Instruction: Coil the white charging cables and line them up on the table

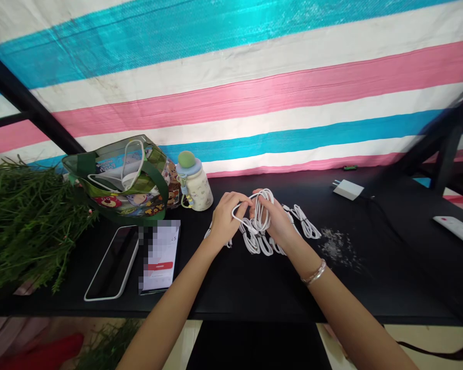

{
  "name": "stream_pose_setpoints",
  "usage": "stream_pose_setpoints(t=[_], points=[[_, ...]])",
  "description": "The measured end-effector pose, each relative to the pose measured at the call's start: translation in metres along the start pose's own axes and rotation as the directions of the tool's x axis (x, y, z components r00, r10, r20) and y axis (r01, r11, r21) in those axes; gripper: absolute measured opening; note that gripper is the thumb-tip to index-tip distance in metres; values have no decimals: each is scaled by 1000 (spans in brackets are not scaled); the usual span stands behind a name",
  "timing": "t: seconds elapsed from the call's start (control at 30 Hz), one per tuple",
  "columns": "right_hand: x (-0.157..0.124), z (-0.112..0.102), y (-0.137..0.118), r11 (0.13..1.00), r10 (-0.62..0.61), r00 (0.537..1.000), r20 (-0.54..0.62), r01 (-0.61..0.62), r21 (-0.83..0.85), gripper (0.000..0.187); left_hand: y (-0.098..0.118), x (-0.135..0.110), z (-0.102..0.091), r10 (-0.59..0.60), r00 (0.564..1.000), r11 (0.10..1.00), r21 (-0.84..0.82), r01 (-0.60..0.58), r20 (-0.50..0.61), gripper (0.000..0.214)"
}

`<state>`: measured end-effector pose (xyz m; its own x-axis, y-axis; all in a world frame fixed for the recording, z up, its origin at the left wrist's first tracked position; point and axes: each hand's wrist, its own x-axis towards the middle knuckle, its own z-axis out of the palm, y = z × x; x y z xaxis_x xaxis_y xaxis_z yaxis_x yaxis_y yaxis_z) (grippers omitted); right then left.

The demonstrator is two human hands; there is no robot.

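Observation:
My left hand [226,218] and my right hand [275,221] meet over the black table [231,303], both gripping a looped white cable [261,213]. The left fingers pinch one loop, and the right fingers wrap around a thicker bundle of coils. Beneath and beside them lie more white cable coils [254,242], tangled together; one coil [304,223] stretches toward the right. A white plug charger [348,189] rests beyond my right hand. My right wrist wears a thin metal bangle [314,272].
Left of my hands lie a white-edged phone [113,262] and a second phone [160,257] with a lit, partly blurred screen. Behind them stand a printed tote bag [116,177], a patterned bottle [195,185] and a leafy green plant pile [23,221]. Pale specks [337,249] dust the table.

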<state>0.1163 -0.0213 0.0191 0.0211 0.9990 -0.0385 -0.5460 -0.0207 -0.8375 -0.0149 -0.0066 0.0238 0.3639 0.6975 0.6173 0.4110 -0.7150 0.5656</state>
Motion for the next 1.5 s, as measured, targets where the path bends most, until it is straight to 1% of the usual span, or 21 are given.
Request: stream_pose_setpoints(t=[0.17,0.27,0.33,0.4,0.47,0.53,0.63,0.73,0.8,0.9,1.0,1.1,1.23,1.33,1.43,1.5], points=[[4,-4,1,997,-61,996,-65,63,36,23,-1,0,-2,-80,992,989,135,66,100,17],[5,-7,0,993,-96,983,-157,107,58,21,-2,-1,-4,-82,986,969,243,44,148,16],[7,-11,-2,990,-111,970,-214,128,63,19,-3,-2,-5,-55,984,957,290,3,172,12],[9,-14,-4,989,-116,963,-245,134,61,18,-4,-2,-6,-10,981,952,302,-50,193,6],[10,-17,-6,988,-114,959,-260,137,71,17,-5,-2,-6,53,978,953,282,-109,200,3],[10,-17,-6,987,-105,957,-270,134,93,16,-5,-2,-5,114,977,955,251,-158,182,6],[9,-14,-4,987,-88,962,-260,120,108,18,-3,-1,-4,159,982,958,224,-179,101,11],[7,-10,-2,990,-70,975,-211,93,105,23,-2,-1,-1,170,985,968,188,-166,-6,15],[6,-9,-1,991,-65,982,-175,84,101,27,-1,-1,1,170,985,976,140,-164,-29,17],[5,-6,1,993,-53,987,-151,68,94,33,1,-1,4,118,993,991,69,-118,-4,18],[4,-4,2,996,-16,989,-146,29,84,38,3,-3,8,45,998,999,13,-46,32,11],[2,-2,3,997,2,992,-125,8,78,43,5,-7,13,-3,997,1000,-23,5,75,5],[1,1,5,999,-13,995,-99,17,42,45,6,-10,20,-66,991,998,13,65,118,4],[1,2,6,999,-36,995,-93,39,34,49,6,-10,21,-86,986,996,35,82,142,8],[2,3,6,998,-57,994,-93,60,29,55,6,-9,21,-102,984,994,62,94,147,11],[1,3,7,997,-68,992,-105,70,12,56,7,-9,20,-106,984,992,85,95,140,12]])
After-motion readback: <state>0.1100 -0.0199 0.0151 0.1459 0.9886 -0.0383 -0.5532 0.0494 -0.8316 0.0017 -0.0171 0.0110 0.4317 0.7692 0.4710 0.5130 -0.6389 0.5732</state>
